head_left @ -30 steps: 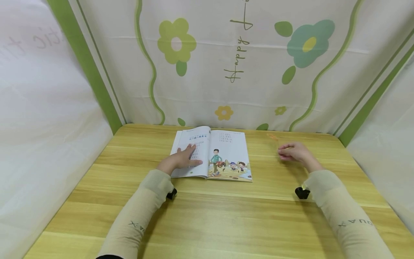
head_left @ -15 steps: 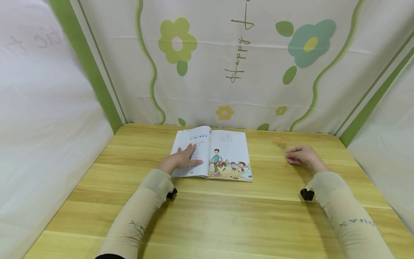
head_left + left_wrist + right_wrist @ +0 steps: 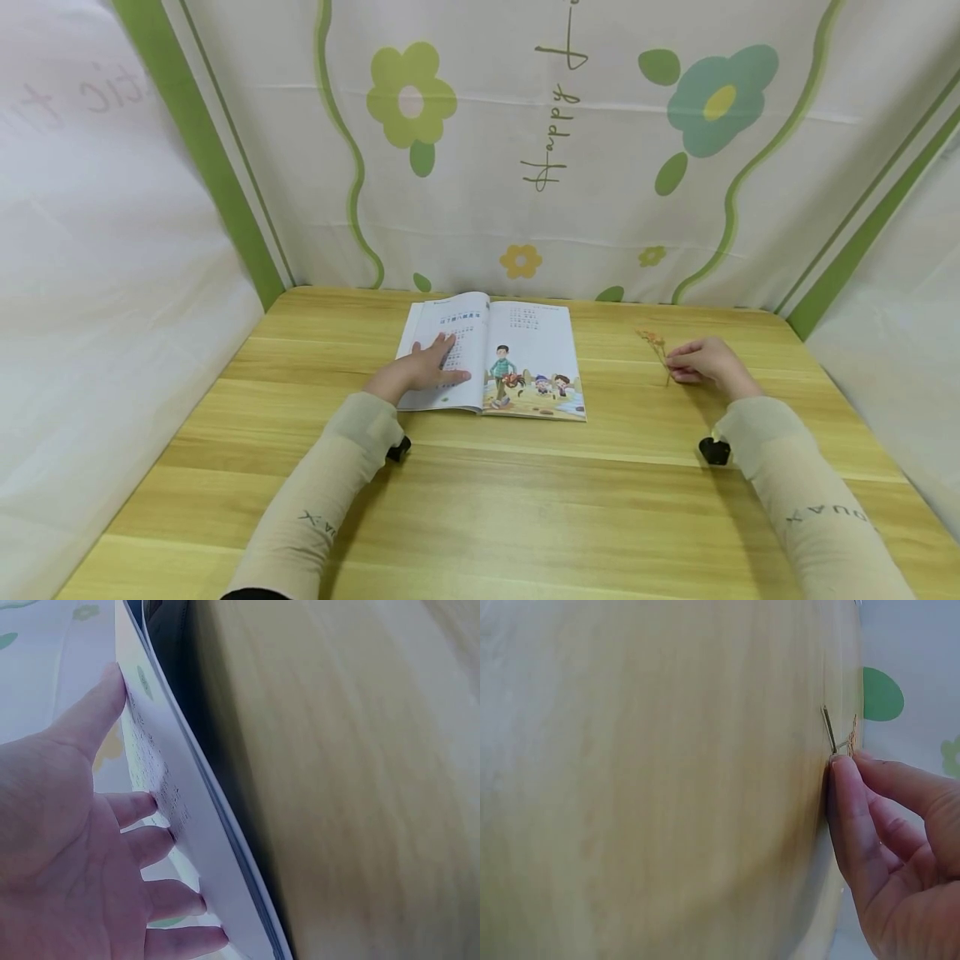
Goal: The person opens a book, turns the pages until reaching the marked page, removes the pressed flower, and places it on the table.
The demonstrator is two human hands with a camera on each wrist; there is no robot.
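Note:
An open picture book (image 3: pixel 536 350) lies on the wooden table, with printed text on its left page and a drawing of people on its right. My left hand (image 3: pixel 423 367) rests on the left page, fingers spread; in the left wrist view its fingertips press the page (image 3: pixel 180 802). To the right of the book, my right hand (image 3: pixel 701 362) pinches the thin stem of a small dried flower sprig (image 3: pixel 652 340) between thumb and fingertips. The sprig's orange blossoms point away to the upper left. The right wrist view shows the cut stem (image 3: pixel 829 729) sticking out past the fingertips.
The wooden table (image 3: pixel 525 517) extends toward the front and both sides. A white curtain (image 3: pixel 480 167) with printed flowers hangs right behind its far edge, and white fabric walls (image 3: pixel 112 275) close in the sides.
My right hand has moved a little to the right with the flower sprig, away from the book, and is now nearly still. The left hand and the book have stayed in place.

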